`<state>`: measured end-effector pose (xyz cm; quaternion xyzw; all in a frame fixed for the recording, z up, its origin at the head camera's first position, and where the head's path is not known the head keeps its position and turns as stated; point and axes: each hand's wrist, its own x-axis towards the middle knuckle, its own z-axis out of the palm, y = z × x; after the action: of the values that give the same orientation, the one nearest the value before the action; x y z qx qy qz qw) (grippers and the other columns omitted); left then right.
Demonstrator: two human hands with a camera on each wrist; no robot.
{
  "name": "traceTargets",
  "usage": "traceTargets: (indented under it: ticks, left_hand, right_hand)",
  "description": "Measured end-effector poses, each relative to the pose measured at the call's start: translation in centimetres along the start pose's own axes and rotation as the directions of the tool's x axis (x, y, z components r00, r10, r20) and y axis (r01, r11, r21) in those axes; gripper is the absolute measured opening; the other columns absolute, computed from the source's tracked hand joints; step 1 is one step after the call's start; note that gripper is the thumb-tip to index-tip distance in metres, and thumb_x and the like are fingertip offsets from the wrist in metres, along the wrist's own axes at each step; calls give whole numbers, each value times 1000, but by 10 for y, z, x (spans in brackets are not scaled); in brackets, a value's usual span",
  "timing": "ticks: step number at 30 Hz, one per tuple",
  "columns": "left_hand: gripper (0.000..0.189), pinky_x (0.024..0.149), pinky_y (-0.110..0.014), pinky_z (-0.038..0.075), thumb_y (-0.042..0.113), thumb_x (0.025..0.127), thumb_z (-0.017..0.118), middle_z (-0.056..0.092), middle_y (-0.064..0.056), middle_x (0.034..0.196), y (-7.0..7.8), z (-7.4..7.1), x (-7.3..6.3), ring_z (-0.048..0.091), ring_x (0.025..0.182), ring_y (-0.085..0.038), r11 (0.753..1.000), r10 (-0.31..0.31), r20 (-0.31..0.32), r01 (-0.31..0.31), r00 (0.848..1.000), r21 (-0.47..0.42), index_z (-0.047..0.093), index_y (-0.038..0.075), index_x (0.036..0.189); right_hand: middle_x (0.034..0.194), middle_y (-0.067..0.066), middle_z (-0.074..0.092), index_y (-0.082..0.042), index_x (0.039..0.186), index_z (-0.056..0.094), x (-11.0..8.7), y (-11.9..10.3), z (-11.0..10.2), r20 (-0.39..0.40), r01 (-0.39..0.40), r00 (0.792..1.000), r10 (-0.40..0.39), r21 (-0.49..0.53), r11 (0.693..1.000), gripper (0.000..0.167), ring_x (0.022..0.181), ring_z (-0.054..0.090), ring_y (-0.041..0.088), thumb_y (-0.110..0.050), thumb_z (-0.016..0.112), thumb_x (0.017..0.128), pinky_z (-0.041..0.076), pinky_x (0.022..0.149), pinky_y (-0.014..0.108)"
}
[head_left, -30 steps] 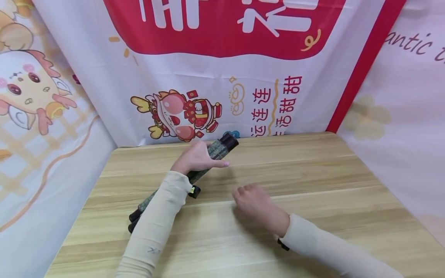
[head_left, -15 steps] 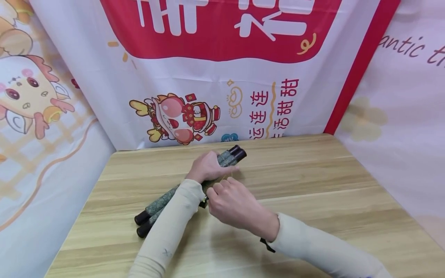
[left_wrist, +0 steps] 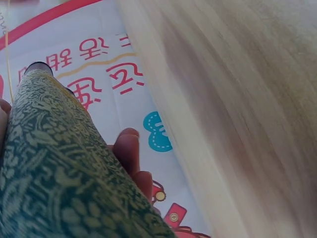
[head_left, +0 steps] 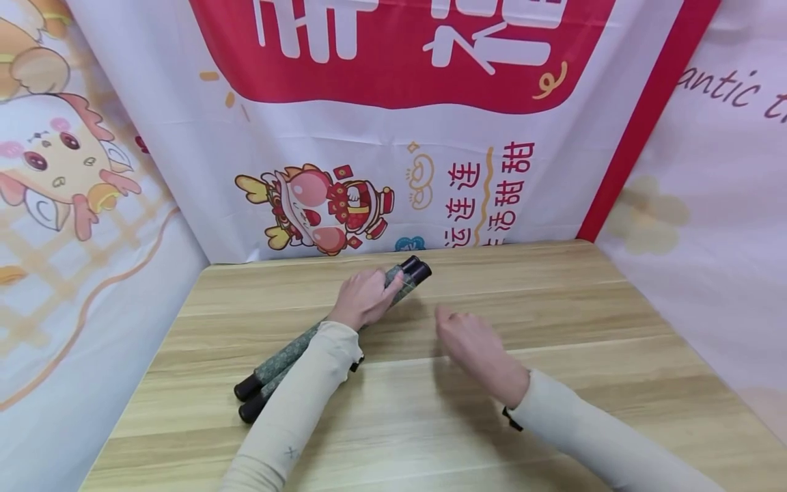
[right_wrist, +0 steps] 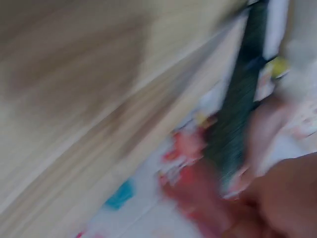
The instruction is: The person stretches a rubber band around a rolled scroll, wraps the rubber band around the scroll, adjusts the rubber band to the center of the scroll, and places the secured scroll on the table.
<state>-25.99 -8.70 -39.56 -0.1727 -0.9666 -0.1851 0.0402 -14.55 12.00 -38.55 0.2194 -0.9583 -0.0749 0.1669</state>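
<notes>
A rolled scroll (head_left: 289, 355) in green patterned brocade, with two rollers lying side by side and dark end knobs (head_left: 249, 387), slants above the wooden table. My left hand (head_left: 367, 295) grips it near the far end, thumb across the top. In the left wrist view the brocade (left_wrist: 54, 148) fills the lower left, with fingertips (left_wrist: 128, 148) showing behind it. A thin yellow cord (left_wrist: 8, 59) runs up from the scroll toward blurred fingers at the top corner. My right hand (head_left: 472, 347), fingers curled, is to the right of the scroll and pinches the cord. The right wrist view is blurred.
The light wooden table (head_left: 553, 307) spreads under both hands. A white and red printed cloth (head_left: 381, 130) hangs along its back edge, and more printed cloth (head_left: 707, 205) stands at the sides.
My right hand came in to the scroll half a second ago and has since drawn away to the right. The left thumb has moved up along the scroll, and the scroll has shifted slightly.
</notes>
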Motion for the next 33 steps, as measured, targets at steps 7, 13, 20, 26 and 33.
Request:
traceTargets:
  ticks: [7,13,20,26,33]
  left_hand:
    - [54,71,-43,53,48,107,30,64,-9,86,15,-2,-9,60,76,-25,996,84,14,-84,996,22,66,9,97]
    - [47,75,-44,55,42,105,31,65,-8,86,28,-3,-17,61,78,-24,986,161,40,-163,986,31,64,10,97]
    - [40,75,-42,53,36,103,31,64,-6,86,36,-7,-27,61,79,-22,957,291,73,-291,954,1,62,12,99]
    - [40,79,-40,53,33,102,30,65,-3,88,42,-13,-35,63,83,-20,929,369,122,-367,921,-41,63,11,110]
    - [46,94,-45,56,32,102,30,72,-5,102,46,-15,-39,70,103,-22,916,400,140,-392,906,-88,65,11,122]
  right_hand:
    - [73,10,65,-2,148,43,10,46,24,-86,-86,990,114,275,958,65,54,59,21,-18,78,96,50,48,34]
    - [134,22,59,-11,156,38,17,71,24,-36,-39,997,67,513,858,110,108,72,31,-39,100,69,63,80,43]
    - [141,17,53,-14,159,35,21,84,22,22,42,997,-78,679,733,119,128,62,34,-35,103,63,53,109,52]
    - [141,11,55,-13,155,38,22,89,23,17,102,983,-181,769,631,115,130,60,28,-35,104,63,48,114,54]
    - [127,8,61,-13,150,42,24,92,29,-24,128,979,-204,851,510,98,120,62,24,-13,100,70,50,111,56]
